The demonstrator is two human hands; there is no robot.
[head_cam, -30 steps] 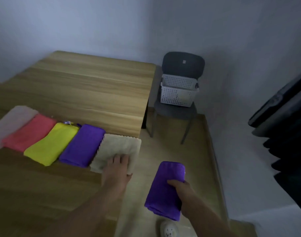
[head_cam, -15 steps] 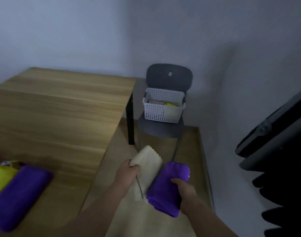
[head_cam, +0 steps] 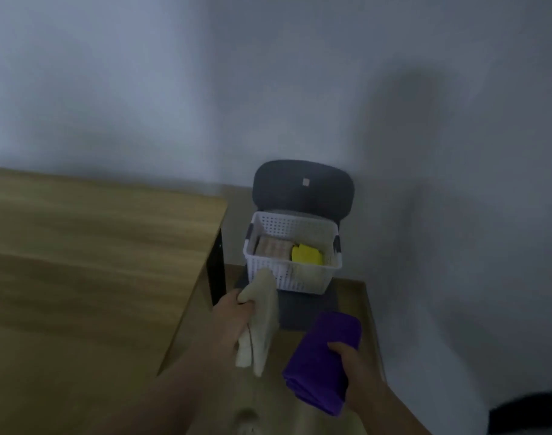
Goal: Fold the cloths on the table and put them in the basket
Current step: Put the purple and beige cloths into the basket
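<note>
Lower centre: left hand [head_cam: 231, 320] grips a cream cloth [head_cam: 263, 321], right hand [head_cam: 356, 372] a purple cloth [head_cam: 321, 362], near a white basket [head_cam: 299, 277] on a chair [head_cam: 281, 193]; chair label [head_cam: 305, 182] unreadable.

Cream and purple cloths, white basket

The cream cloth [head_cam: 262, 321], purple cloth [head_cam: 323, 359]; white perforated basket [head_cam: 299, 277] holding pinkish and yellow cloth [head_cam: 306, 254]; dark grey chair [head_cam: 303, 189]; wood-grain table [head_cam: 95, 246].

- I see plain grey-white walls [head_cam: 142, 89] under dim light, with a soft shadow on the right side.
- A wooden table [head_cam: 95, 262] fills the left, with one black leg [head_cam: 216, 271] at its near corner.
- A dark grey chair [head_cam: 303, 186] stands just beside the table, backrest to the wall.
- The floor [head_cam: 354, 302] is light wood.
</note>
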